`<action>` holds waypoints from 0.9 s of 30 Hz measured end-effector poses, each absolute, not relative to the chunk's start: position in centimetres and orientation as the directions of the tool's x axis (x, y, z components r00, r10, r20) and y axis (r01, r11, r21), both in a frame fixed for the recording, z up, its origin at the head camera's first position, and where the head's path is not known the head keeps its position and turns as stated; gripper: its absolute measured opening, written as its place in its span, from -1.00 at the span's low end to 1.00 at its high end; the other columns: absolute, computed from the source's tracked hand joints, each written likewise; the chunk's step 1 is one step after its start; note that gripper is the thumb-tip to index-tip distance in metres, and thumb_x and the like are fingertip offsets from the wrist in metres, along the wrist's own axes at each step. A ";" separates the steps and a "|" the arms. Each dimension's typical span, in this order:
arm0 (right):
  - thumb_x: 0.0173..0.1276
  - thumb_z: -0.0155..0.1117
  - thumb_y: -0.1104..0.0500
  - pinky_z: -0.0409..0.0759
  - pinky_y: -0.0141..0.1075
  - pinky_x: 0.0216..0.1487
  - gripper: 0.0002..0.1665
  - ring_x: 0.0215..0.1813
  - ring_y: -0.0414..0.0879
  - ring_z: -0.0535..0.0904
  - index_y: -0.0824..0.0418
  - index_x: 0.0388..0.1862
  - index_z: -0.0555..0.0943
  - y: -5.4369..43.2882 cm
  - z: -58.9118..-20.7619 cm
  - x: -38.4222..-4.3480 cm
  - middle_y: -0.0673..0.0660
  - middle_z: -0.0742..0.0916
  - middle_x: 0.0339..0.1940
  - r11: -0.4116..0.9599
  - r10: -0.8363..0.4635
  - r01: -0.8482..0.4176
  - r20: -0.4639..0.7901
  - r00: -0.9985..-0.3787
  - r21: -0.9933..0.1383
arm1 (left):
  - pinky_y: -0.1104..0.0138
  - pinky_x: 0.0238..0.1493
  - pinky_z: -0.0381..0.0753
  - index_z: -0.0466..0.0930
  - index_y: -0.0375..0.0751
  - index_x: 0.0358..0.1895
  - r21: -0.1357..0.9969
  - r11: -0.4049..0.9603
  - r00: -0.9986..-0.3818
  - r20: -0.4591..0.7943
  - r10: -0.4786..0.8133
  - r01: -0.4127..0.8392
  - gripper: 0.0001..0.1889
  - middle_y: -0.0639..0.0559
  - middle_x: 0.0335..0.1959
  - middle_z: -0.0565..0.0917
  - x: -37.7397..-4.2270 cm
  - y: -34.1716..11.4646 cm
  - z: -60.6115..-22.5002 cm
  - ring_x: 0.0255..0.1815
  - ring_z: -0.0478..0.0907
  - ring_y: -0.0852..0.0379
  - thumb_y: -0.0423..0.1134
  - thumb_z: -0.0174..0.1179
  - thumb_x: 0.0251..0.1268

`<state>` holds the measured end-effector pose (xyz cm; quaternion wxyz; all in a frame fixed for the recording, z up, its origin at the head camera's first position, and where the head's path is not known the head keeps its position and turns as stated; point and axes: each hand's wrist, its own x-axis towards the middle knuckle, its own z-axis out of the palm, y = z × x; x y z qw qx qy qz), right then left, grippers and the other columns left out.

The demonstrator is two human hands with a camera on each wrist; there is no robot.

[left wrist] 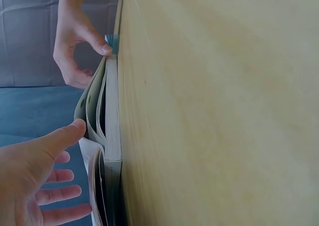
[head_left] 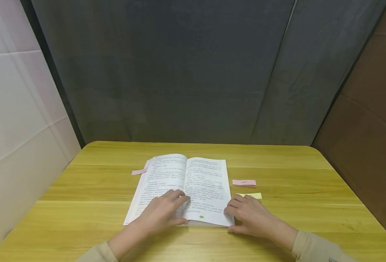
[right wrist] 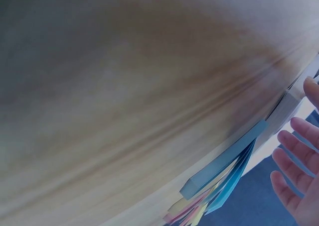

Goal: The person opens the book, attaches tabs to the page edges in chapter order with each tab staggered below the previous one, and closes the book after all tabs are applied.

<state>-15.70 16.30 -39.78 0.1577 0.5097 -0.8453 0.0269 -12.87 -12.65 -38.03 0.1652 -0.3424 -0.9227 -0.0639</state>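
A book (head_left: pixel 206 178) with printed pages lies spread on the table. My left hand (head_left: pixel 163 211) is over the lower part of the left page by the spine, fingers extended. In the left wrist view its thumb (left wrist: pixel 72 129) touches the lower edge of the raised, bowed pages. At the lower right corner of the book is my right hand (head_left: pixel 250 217), its thumb by the corner and its fingers loosely bent over the page edge. The right wrist view shows those fingers (right wrist: pixel 294 161) spread apart. A pink paper strip (head_left: pixel 139 171) sticks out from the left page edge.
Right of the book lie a pink sticky-note pad (head_left: pixel 244 183) and a yellow one (head_left: pixel 255 196), partly behind my right hand. A blue sticky-note pad (right wrist: pixel 224 161) appears in the right wrist view. A dark partition (head_left: pixel 180 72) stands behind the wooden table (head_left: pixel 311 189).
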 end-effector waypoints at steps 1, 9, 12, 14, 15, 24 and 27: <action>-0.03 0.24 -0.25 0.42 -0.27 -0.29 -0.54 -0.21 -0.20 0.38 0.04 -0.29 0.55 16.3 -39.8 -15.7 -0.11 0.54 -0.31 0.480 -0.853 -0.869 0.293 -0.432 0.117 | 0.39 -0.59 0.43 0.50 -0.08 -0.04 0.003 0.755 -0.707 0.353 0.612 0.655 -0.41 0.11 -0.15 0.46 -12.8 -12.7 -38.0 -0.23 0.43 0.16 0.15 0.27 -0.20; -0.01 0.23 -0.24 0.42 -0.27 -0.30 -0.56 -0.22 -0.20 0.38 0.04 -0.31 0.54 16.4 -39.9 -15.8 -0.11 0.54 -0.32 0.479 -0.853 -0.869 0.296 -0.429 0.124 | 0.37 -0.61 0.43 0.45 0.01 0.02 -0.049 0.735 -0.663 0.394 0.637 0.676 -0.50 0.14 -0.08 0.46 -12.3 -12.7 -37.9 -0.17 0.44 0.18 0.00 0.23 -0.10; -0.02 0.24 -0.24 0.42 -0.28 -0.31 -0.56 -0.22 -0.20 0.38 0.04 -0.30 0.54 16.4 -39.9 -15.8 -0.11 0.54 -0.31 0.477 -0.857 -0.868 0.292 -0.425 0.135 | 0.38 -0.66 0.40 0.42 0.01 0.04 -0.073 0.716 -0.624 0.434 0.649 0.694 -0.51 0.13 -0.04 0.44 -12.2 -12.7 -37.9 -0.15 0.44 0.18 -0.09 0.16 -0.11; -0.03 0.25 -0.24 0.43 -0.28 -0.32 -0.55 -0.22 -0.20 0.37 0.04 -0.31 0.54 16.4 -39.9 -15.8 -0.11 0.53 -0.31 0.478 -0.858 -0.867 0.289 -0.425 0.141 | 0.40 -0.69 0.37 0.42 -0.01 0.04 -0.093 0.699 -0.586 0.472 0.658 0.709 -0.51 0.12 -0.03 0.44 -12.2 -12.6 -37.8 -0.14 0.44 0.17 -0.15 0.11 -0.12; -0.03 0.25 -0.24 0.43 -0.27 -0.31 -0.55 -0.21 -0.20 0.37 0.04 -0.31 0.54 16.4 -39.9 -15.8 -0.11 0.53 -0.31 0.479 -0.858 -0.866 0.287 -0.427 0.143 | 0.41 -0.70 0.36 0.41 -0.02 0.04 -0.101 0.688 -0.565 0.492 0.663 0.719 -0.50 0.11 -0.02 0.44 -12.3 -12.6 -37.7 -0.14 0.44 0.16 -0.18 0.10 -0.14; -0.03 0.25 -0.22 0.44 -0.21 -0.25 -0.55 -0.19 -0.19 0.38 0.06 -0.28 0.56 16.4 -39.7 -15.7 -0.09 0.55 -0.29 0.496 -0.853 -0.858 0.262 -0.451 0.138 | 0.29 -0.44 0.49 0.38 -0.11 0.10 -0.154 0.636 -0.452 0.581 0.677 0.756 -0.41 -0.01 0.09 0.39 -12.3 -12.6 -36.7 -0.01 0.39 0.06 -0.33 -0.07 -0.22; -0.03 0.25 -0.22 0.44 -0.20 -0.24 -0.56 -0.18 -0.18 0.38 0.06 -0.28 0.57 16.4 -39.7 -15.7 -0.09 0.55 -0.29 0.498 -0.852 -0.856 0.262 -0.453 0.142 | 0.21 -0.16 0.45 0.35 -0.15 0.12 -0.160 0.635 -0.449 0.580 0.680 0.755 -0.39 -0.06 0.14 0.35 -12.3 -12.9 -36.5 0.08 0.32 0.00 -0.36 -0.12 -0.21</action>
